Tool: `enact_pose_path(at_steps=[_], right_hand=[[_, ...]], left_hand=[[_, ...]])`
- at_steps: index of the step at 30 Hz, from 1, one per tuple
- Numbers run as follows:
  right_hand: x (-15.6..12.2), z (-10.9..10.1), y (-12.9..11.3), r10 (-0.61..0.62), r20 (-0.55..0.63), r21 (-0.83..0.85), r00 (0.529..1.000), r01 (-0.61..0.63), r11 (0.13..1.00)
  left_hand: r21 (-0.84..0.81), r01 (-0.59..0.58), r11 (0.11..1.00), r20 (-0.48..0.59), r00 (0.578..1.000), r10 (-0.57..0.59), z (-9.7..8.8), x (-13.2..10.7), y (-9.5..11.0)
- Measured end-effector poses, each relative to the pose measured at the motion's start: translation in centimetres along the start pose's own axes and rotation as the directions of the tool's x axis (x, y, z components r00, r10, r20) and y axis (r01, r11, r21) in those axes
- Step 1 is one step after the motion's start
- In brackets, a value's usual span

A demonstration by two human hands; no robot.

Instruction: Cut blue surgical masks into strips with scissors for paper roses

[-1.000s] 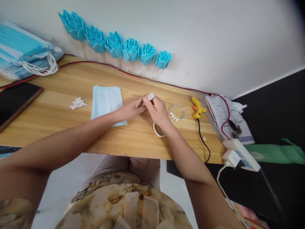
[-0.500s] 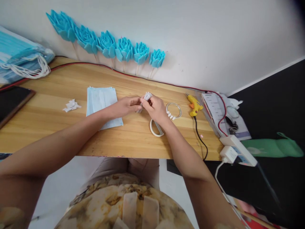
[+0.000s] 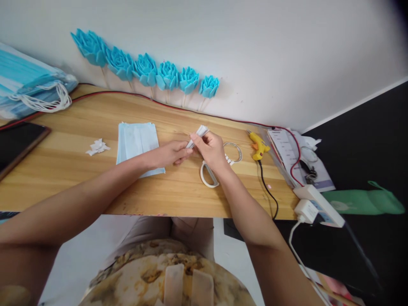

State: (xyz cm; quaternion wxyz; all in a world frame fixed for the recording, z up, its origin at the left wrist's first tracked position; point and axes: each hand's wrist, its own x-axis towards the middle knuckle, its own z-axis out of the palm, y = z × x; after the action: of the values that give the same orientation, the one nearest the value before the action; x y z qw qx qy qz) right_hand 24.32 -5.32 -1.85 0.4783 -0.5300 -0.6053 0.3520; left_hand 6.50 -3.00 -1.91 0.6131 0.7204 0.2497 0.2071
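Note:
Between my hands is a narrow white pleated bundle (image 3: 201, 131), perhaps folded mask fabric, its layered end pointing up and away from me. My right hand (image 3: 210, 148) pinches its upper part between thumb and fingers. Lower down, my left hand (image 3: 174, 154) grips the other end, with its fingers curled beneath. A small stack of light blue face masks without ear loops (image 3: 137, 142) lies under and behind my left wrist. Scissors with white handles (image 3: 208, 176) rest beside my right wrist, their blades hidden. Near that wrist also lies a ring-shaped roll of tape (image 3: 234, 151) with small white pieces at its edge.
Several blue fabric flowers on sticks (image 3: 145, 70) lean against the wall. A yellow glue gun (image 3: 259, 146) lies right, its cord running to the table edge near a white power strip (image 3: 321, 206). White scraps (image 3: 97, 147), a phone (image 3: 19, 142) and packed masks (image 3: 35, 85) are left.
My hands have turned the white bundle, so more of its length shows. My left fingers have closed round its lower end. The whole view has shifted slightly.

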Motion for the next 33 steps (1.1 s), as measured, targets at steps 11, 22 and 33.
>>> enact_pose_path(at_steps=[11,22,33], right_hand=[[0.1,-0.8,-1.3,0.104,0.199,0.397,0.974,-0.177,0.901],[0.0,0.1,-1.0,0.070,-0.043,0.247,0.997,-0.057,0.967],[-0.1,0.5,-0.1,0.083,-0.104,0.183,0.991,-0.063,0.981]], left_hand=[[-0.524,0.271,0.807,0.351,0.932,-0.085,-0.3,-0.8,1.0],[-0.173,0.068,0.983,0.094,0.994,-0.052,0.1,-0.3,0.7],[0.212,-0.020,0.977,-0.103,0.994,0.043,1.1,-0.3,0.5]])
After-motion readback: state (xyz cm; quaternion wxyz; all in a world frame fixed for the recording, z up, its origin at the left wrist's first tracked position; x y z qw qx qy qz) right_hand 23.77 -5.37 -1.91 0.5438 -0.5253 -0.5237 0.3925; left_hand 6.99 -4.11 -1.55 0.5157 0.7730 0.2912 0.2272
